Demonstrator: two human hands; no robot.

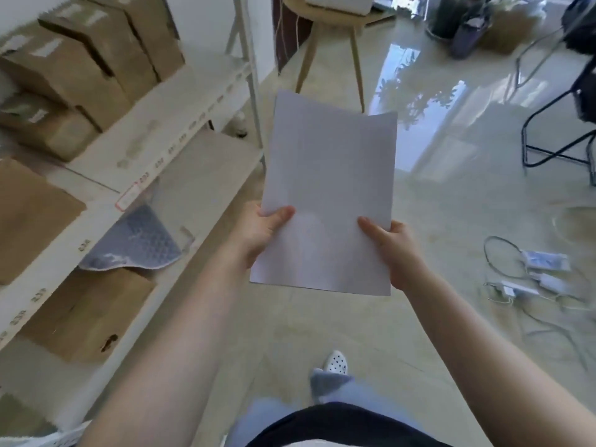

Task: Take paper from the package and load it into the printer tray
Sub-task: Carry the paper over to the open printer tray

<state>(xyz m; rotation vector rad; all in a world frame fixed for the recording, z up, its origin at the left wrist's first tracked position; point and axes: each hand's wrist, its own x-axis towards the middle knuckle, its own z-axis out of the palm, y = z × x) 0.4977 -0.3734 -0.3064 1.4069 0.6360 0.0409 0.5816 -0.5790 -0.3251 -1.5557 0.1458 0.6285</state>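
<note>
A thin stack of white paper (329, 188) is held out in front of me above the floor, its far end curling up slightly. My left hand (258, 233) grips its near left edge, thumb on top. My right hand (393, 250) grips the near right edge, thumb on top as well. A white device (338, 3), possibly the printer, sits on a small wooden table (325, 21) at the top, cut off by the frame edge. No paper package is recognisable in view.
White shelving (154, 130) with several cardboard boxes (80, 69) runs along my left. A blue-grey cloth (135, 243) hangs over one shelf. Cables and adapters (532, 275) lie on the glossy floor at right. A black metal frame (558, 140) stands at far right.
</note>
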